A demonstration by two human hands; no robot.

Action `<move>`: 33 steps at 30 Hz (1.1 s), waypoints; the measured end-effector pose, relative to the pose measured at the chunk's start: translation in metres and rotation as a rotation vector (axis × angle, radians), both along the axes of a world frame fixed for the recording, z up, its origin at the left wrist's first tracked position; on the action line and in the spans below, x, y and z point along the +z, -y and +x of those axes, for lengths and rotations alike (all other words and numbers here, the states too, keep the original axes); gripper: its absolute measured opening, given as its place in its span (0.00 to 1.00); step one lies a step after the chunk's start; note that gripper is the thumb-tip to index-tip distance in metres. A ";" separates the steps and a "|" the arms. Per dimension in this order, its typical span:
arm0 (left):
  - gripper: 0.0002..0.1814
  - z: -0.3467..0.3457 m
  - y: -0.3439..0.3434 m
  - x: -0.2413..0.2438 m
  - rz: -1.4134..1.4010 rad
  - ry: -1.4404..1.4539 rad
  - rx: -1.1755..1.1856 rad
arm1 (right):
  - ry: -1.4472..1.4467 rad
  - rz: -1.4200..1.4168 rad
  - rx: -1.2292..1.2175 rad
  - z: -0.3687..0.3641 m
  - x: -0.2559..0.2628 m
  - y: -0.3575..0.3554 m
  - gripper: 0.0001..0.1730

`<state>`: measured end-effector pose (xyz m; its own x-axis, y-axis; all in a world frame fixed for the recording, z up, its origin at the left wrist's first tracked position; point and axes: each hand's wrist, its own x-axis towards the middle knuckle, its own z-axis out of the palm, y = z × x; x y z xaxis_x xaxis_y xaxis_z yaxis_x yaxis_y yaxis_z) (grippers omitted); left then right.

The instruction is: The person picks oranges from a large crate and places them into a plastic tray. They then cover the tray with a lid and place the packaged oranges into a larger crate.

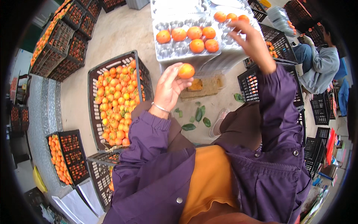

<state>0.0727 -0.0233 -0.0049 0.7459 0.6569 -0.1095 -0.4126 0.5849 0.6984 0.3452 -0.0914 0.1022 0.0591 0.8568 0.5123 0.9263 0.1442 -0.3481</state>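
My left hand (172, 84) holds an orange persimmon (186, 71) between thumb and fingers, just in front of the stacked clear plastic trays. Several persimmons sit in the cups of the near clear tray (173, 51), while other cups of it hold none. Over the clear tray beside it (228, 39), my right hand (246, 35) reaches with fingers apart, near a row of three persimmons (232, 17) at its far side. The right fingertips are blurred, and no fruit shows in them.
A black plastic crate (92, 112) full of persimmons stands at my left. More filled crates (60, 42) are stacked at the upper left. Black crates (249, 84) stand at my right, where a seated person (321, 67) is near. Green leaves (198, 114) lie on the floor.
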 end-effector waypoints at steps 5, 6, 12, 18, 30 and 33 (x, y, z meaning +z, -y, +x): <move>0.17 0.007 0.009 0.006 -0.011 -0.009 -0.023 | -0.286 -0.053 0.303 -0.112 -0.050 0.020 0.24; 0.17 0.005 0.008 0.005 -0.004 -0.003 -0.070 | -0.348 -0.069 0.296 -0.113 -0.059 0.018 0.24; 0.15 -0.001 -0.001 0.001 0.171 -0.265 0.332 | -0.365 -0.293 0.120 -0.085 -0.151 0.002 0.24; 0.12 -0.002 -0.002 0.005 0.155 -0.214 0.326 | -0.035 -0.698 -0.190 -0.070 -0.298 -0.018 0.10; 0.10 -0.002 -0.002 0.004 0.167 -0.177 0.359 | 0.084 -0.517 0.000 -0.080 -0.198 0.003 0.12; 0.10 -0.001 -0.002 0.005 0.189 -0.172 0.396 | 0.056 -0.152 0.157 -0.103 -0.080 0.015 0.17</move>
